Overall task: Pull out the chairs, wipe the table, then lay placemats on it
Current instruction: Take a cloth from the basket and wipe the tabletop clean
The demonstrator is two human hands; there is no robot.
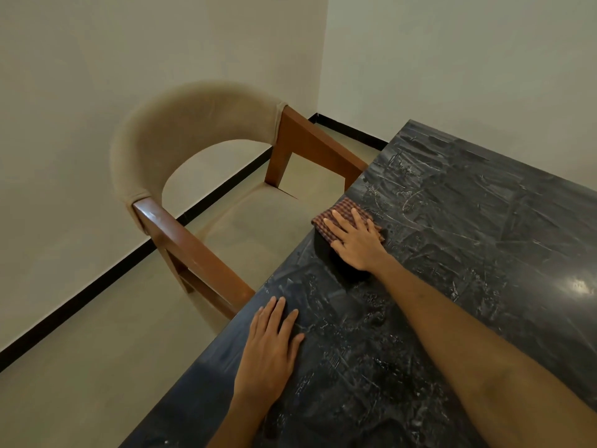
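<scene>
Two flat hands on dark marble table (468, 253).

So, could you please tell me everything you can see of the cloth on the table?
The cloth is a small woven piece in a red-and-dark check, folded into a rough square. It lies flat on the dark marble-look table, close to the edge that faces the chair. The right hand presses on it, fingers spread, covering its near half.

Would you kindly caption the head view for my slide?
Right hand presses checked cloth on dark table; left hand flat.
</scene>
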